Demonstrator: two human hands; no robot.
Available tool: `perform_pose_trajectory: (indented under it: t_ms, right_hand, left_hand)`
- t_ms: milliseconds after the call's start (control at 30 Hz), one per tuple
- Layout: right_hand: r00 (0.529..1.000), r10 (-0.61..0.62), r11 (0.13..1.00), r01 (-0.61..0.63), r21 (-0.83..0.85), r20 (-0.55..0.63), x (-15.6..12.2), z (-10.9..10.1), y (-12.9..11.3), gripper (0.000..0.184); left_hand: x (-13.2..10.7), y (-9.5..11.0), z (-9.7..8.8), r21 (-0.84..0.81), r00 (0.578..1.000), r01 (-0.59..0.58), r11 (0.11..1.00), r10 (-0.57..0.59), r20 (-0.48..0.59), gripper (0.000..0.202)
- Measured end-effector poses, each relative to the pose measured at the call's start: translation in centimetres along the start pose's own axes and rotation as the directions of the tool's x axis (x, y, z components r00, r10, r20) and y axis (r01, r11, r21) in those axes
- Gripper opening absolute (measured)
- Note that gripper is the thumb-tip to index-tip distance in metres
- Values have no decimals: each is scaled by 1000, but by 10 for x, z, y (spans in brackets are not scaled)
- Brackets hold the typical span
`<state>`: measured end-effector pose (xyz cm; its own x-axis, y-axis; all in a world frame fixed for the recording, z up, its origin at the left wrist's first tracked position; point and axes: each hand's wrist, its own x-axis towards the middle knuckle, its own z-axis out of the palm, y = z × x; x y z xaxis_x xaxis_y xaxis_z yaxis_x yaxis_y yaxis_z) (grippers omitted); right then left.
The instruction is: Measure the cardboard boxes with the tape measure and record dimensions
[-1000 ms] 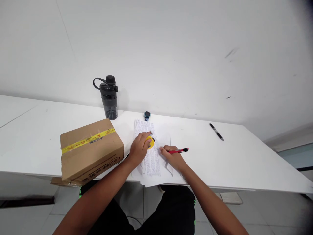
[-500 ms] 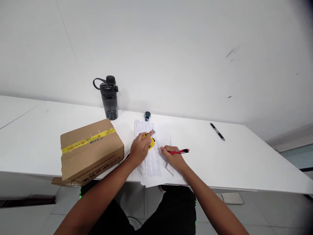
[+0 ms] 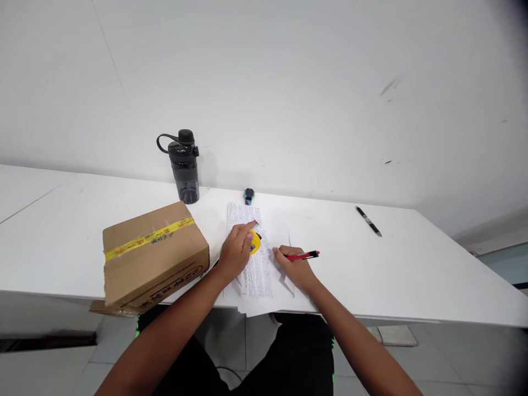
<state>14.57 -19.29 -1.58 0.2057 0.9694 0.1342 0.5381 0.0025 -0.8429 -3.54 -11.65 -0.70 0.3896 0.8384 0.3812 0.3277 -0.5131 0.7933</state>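
My left hand (image 3: 237, 250) is closed around a yellow tape measure (image 3: 256, 242), which lies over the written sheets. The hand covers part of its case, and the forefinger points toward its small metal end. In my right hand (image 3: 293, 267) is a red pen (image 3: 303, 256) with a black end, gripped between thumb and fingers; its tip is hidden. This hand rests at the right side of the papers (image 3: 259, 280), which are covered in rows of blue handwriting and reach the table's front edge.
A taped cardboard box (image 3: 157, 258) stands left of my left forearm. Behind it is a dark water bottle (image 3: 185, 168). A watch (image 3: 248, 195) lies beyond the papers. Far right on the white table (image 3: 412, 275) lies a black pen (image 3: 368, 221). A wall rises behind.
My left hand and the tape measure look slightly shifted. The right hand keeps the red pen in nearly the same place. The whole view has moved a little.
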Motion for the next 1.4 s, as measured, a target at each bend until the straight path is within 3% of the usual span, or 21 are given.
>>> perform_pose_trajectory:
  t_ms: [133,600,1033,1200,1400]
  right_hand:
    - [997,18,999,-20,28,76,0,0,0,46]
    - [999,10,1000,-10,4,-48,0,2,0,47]
    - [1000,-2,1000,1,28,25,0,2,3,47]
    - [1000,2,1000,-2,23,9,0,1,3,46]
    - [1000,-18,1000,18,7,-7,0,1,4,46]
  left_hand:
    - [0,-1,1,3,1000,-4,1000,4,-10,41]
    - [-1,-2,0,-6,999,-24,1000,24,-29,41]
    - [-1,-1,0,-13,1000,-16,1000,16,-14,40]
    - [-1,-2,2,-17,997,75,997,-75,-33,36]
    - [-1,-3,1,-15,998,53,998,-54,-41,33]
